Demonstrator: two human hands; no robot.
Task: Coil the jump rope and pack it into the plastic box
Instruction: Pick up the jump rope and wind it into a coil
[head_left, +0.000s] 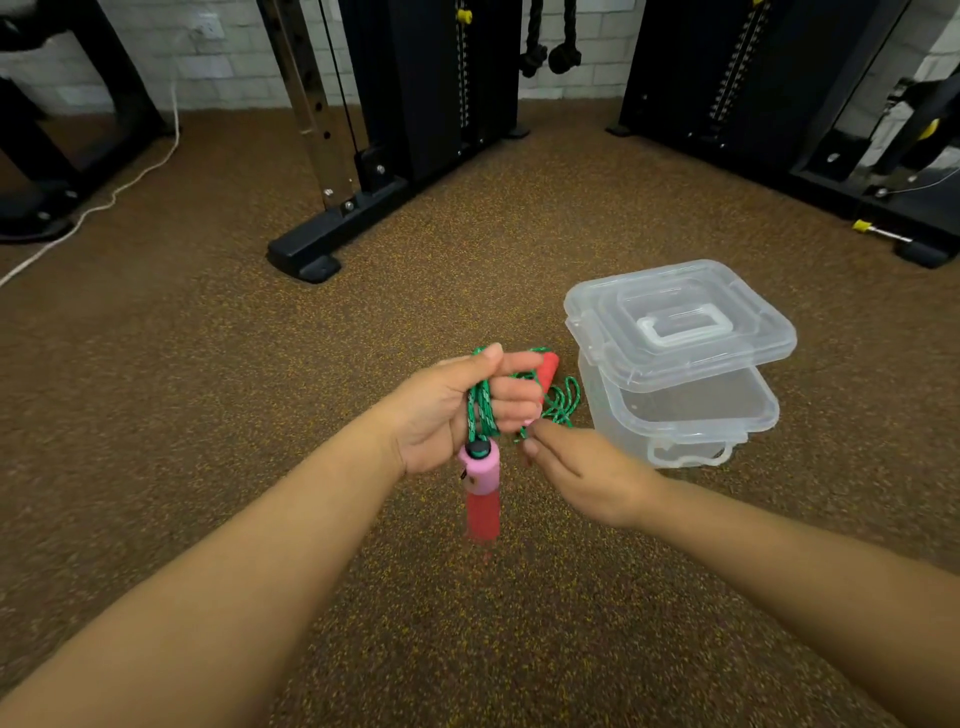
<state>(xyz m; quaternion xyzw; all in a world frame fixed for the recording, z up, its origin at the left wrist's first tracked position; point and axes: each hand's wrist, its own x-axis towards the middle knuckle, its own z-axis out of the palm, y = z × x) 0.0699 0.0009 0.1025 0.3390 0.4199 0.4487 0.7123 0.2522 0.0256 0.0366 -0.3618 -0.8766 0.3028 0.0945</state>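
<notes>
My left hand (457, 410) is closed around several loops of a green jump rope (482, 410). A pink and red handle (482, 488) hangs below that hand. The other red handle (546, 375) sticks out behind my left fingers. My right hand (582, 473) pinches a strand of the green rope near loose loops (563, 402) just right of the left hand. The clear plastic box (680, 415) stands on the floor to the right, and its lid (675, 322) rests askew on top, leaving the near part uncovered.
Brown speckled rubber floor (208, 415) spreads all around. Black gym machine bases (332, 239) stand behind, another machine (779, 104) sits at the back right, and a white cable (104, 202) runs along the floor at left.
</notes>
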